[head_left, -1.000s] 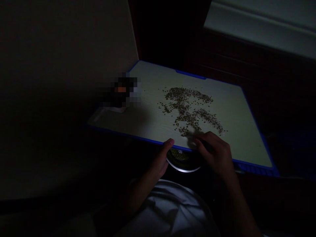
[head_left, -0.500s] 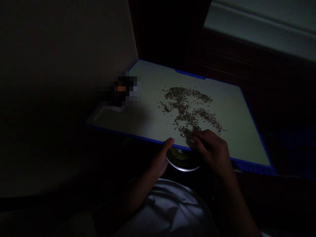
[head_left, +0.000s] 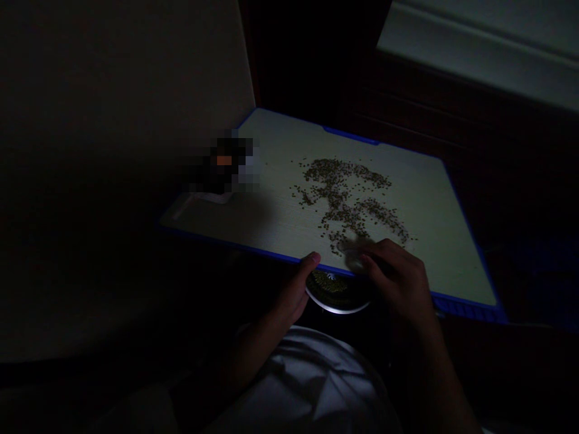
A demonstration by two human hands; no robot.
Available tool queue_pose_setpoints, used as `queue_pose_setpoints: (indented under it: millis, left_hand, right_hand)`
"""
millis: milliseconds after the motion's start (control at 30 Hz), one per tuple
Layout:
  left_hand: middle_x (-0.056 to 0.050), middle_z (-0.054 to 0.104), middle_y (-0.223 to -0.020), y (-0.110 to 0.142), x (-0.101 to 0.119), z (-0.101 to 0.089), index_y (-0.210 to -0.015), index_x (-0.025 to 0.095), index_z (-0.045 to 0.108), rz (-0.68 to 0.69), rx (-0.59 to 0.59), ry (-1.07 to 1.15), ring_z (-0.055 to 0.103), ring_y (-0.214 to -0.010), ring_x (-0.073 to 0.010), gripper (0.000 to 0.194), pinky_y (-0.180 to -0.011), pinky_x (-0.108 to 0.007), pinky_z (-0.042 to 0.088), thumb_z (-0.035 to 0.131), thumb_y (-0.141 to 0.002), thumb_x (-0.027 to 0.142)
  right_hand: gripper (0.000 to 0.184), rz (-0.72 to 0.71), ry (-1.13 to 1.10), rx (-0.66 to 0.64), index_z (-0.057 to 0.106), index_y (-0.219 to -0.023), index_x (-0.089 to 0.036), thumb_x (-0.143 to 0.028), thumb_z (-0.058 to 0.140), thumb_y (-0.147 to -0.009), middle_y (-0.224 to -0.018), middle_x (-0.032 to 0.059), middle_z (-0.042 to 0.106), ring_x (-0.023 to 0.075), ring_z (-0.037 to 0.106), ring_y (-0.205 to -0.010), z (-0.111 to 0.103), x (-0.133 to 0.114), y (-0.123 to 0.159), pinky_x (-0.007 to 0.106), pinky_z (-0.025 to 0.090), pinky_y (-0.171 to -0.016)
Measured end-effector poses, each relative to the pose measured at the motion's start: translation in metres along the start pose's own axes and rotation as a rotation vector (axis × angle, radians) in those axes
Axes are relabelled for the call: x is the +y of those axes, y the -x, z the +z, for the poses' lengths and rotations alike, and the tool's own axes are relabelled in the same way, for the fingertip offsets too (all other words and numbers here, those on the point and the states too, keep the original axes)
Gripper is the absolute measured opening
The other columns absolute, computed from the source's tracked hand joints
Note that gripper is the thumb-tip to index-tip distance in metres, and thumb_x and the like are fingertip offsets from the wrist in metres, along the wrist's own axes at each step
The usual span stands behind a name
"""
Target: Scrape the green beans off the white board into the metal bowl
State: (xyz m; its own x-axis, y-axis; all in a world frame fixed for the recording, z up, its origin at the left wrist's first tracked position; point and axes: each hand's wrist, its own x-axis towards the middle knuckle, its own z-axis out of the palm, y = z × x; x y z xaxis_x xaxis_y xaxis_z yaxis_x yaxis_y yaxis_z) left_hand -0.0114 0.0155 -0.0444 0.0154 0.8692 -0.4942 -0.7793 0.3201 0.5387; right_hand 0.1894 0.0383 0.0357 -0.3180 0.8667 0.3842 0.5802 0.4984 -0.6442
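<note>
Small dark green beans lie scattered over a pale tabletop with a blue edge. Just below the near edge sits a round metal bowl with beans in it. My left hand grips the bowl's left rim, thumb up against the table's edge. My right hand rests on the table's near edge beside the nearest beans. Its fingertips are curled and smeared by motion, so I cannot see whether they hold anything.
A blurred-out dark object stands at the table's left side. A pale wall rises on the left, and a light ledge runs across the top right. The room is very dark. My white garment fills the bottom.
My right hand's fingertips have shifted a little back and forth over the nearest beans at the table's edge. The left hand and the bowl have stayed put.
</note>
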Motion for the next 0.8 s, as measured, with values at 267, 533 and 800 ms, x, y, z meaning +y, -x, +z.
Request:
queue_pose_setpoints:
  millis: [267,533,800]
  left_hand:
    - [-0.012,0.086,-0.128,0.0004,0.0008,0.0031,-0.112,0.019,0.08,0.015,0.028,0.005,0.071,-0.138,-0.0388,0.054,-0.12,-0.05,0.052,0.102,-0.069,0.042]
    - [-0.011,0.088,-0.117,-0.0007,-0.0002,0.0002,-0.111,0.018,0.082,0.017,0.006,-0.007,0.073,-0.133,-0.04,0.054,-0.12,-0.054,0.053,0.102,-0.069,0.046]
    - [-0.01,0.089,-0.111,-0.0018,-0.0014,-0.0003,-0.104,0.019,0.083,0.008,0.006,-0.017,0.074,-0.131,-0.0389,0.047,-0.118,-0.052,0.053,0.101,-0.07,0.046]
  right_hand:
    - [0.015,-0.016,-0.056,-0.05,0.083,-0.112,-0.027,-0.03,0.07,-0.105,-0.098,0.0055,0.081,0.0214,0.077,-0.09,-0.002,-0.0027,0.0019,0.035,0.061,-0.077]
    - [0.014,-0.035,-0.046,-0.001,0.083,-0.109,-0.026,-0.029,0.07,-0.104,-0.093,0.0051,0.08,0.0215,0.075,-0.084,-0.0006,0.0018,0.0061,0.035,0.059,-0.074]
    - [0.014,-0.043,-0.048,-0.007,0.082,-0.112,-0.026,-0.028,0.07,-0.105,-0.096,0.0057,0.079,0.0204,0.075,-0.087,0.001,0.0033,0.0051,0.034,0.06,-0.076]
